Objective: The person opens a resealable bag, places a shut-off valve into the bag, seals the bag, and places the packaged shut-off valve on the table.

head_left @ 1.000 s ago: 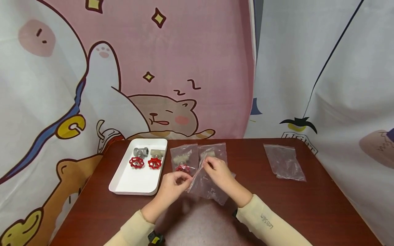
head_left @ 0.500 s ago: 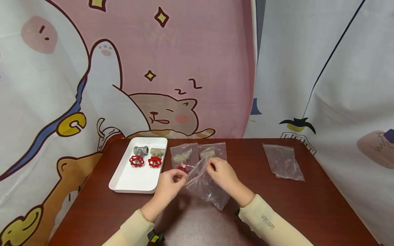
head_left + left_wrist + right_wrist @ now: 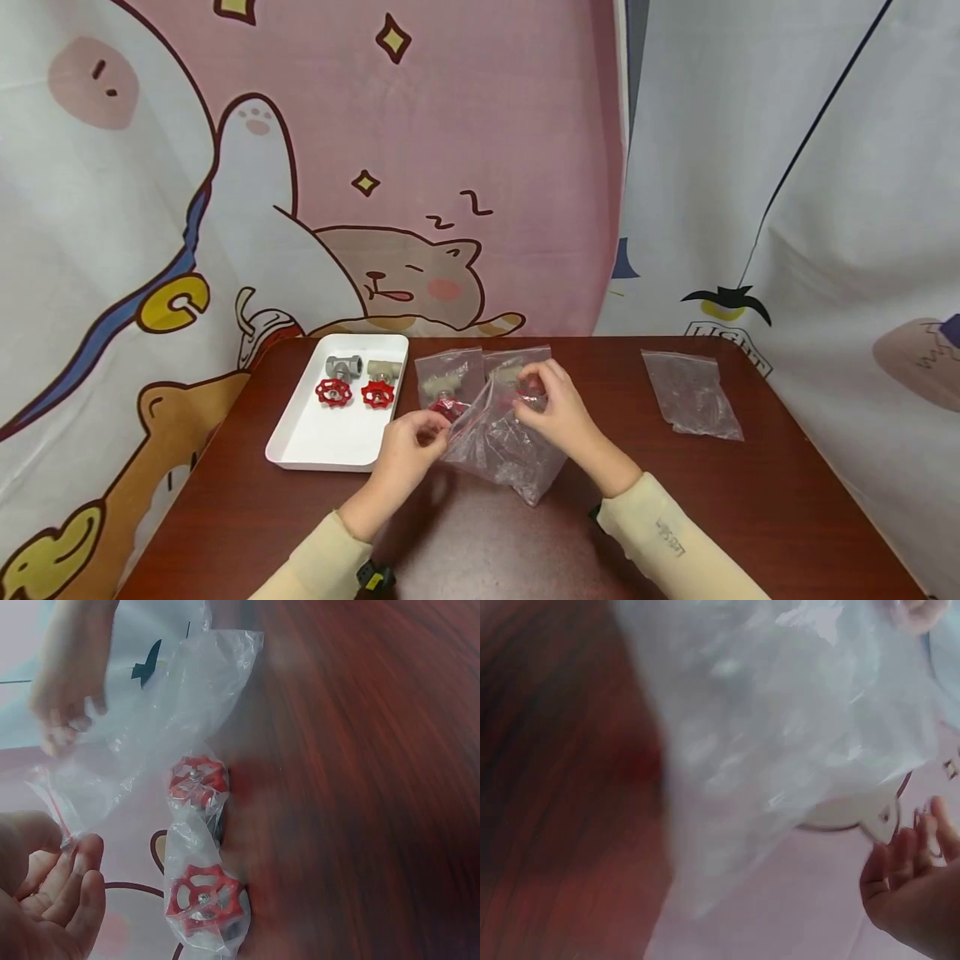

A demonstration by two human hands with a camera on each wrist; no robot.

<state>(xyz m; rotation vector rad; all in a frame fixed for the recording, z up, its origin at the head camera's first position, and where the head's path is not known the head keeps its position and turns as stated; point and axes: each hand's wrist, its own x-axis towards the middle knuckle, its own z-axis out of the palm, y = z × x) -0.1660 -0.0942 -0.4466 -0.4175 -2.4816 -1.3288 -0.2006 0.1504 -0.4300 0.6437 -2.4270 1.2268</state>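
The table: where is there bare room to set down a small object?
The table is bare at the back between the bagged valves and the flat bag, and at front right. The tray has room in front of its two valves. It is crowded where the held bag visually overlaps the bagged valves.

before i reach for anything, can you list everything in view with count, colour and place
table: 1, reddish brown, under everything
tray: 1, white, table's left side
loose valves: 2, red wheels, one grey body, one tan, in tray
bagged valves: 2, red wheels, tan bodies, right of tray
held bag: 1, clear, between hands
flat bag: 1, clear, table's right side
printed cloth: pink and white, behind
sleeves: 2, cream
left hand: 1, bare, pinching held bag
right hand: 1, bare, beside held bag
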